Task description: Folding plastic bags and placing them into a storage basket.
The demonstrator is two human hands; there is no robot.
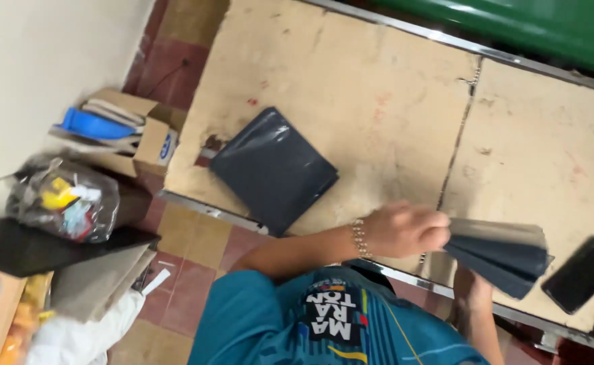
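My left hand, a bead bracelet on its wrist, pinches one end of a fanned stack of dark grey folded plastic bags over the near edge of a worn beige table. My right hand comes up from below the table edge and holds the underside of the same stack; most of it is hidden by the bags. A flat black plastic package lies on the table to the left, apart from both hands. My teal shirt fills the bottom of the view.
A black phone lies on the table right of the bags. On the tiled floor at left stand an open cardboard box with a blue item, a clear bag of scraps and a dark board. A green surface lies beyond the table.
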